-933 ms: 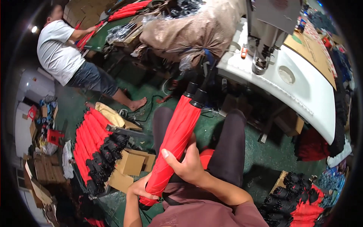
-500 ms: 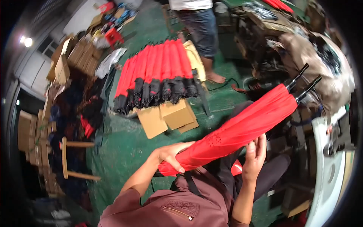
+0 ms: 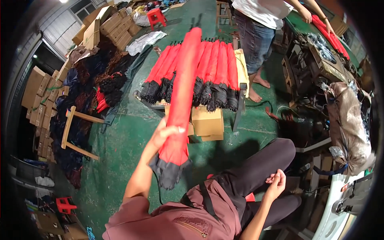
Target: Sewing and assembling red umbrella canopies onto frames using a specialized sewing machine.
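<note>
Left-hand grip (image 3: 165, 132) wraps the red umbrella (image 3: 184, 88); the right hand (image 3: 276, 185) curls, contents unclear. Even pressure should keep the umbrella furled.

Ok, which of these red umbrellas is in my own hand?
The single umbrella in your left hand, its black end nearest you. The row of umbrellas beyond it lies on a rack, not held by you.
</note>
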Tool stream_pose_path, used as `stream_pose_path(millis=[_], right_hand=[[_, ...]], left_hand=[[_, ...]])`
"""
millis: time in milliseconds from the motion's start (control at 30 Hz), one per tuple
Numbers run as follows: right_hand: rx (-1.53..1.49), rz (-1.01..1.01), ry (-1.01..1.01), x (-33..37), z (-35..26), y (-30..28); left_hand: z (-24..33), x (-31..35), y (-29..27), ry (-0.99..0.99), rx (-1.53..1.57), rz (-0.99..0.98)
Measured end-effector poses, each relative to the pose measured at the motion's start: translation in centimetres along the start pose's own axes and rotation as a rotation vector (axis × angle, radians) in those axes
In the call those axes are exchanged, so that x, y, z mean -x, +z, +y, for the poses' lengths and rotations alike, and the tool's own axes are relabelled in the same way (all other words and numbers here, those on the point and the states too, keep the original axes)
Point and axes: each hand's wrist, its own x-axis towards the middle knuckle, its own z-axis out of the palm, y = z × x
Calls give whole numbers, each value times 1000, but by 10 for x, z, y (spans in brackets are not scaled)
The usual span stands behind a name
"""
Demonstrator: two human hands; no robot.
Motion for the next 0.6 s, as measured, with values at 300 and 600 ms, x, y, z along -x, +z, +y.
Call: stream_pose_path(millis=[300,600], right_hand=[[51,146,308,-2,52,-62],[260,-6,270,-6,99,-73]], left_hand=[[41,-144,-95,87,-465,351],[8,-291,-196,161,-921,599]])
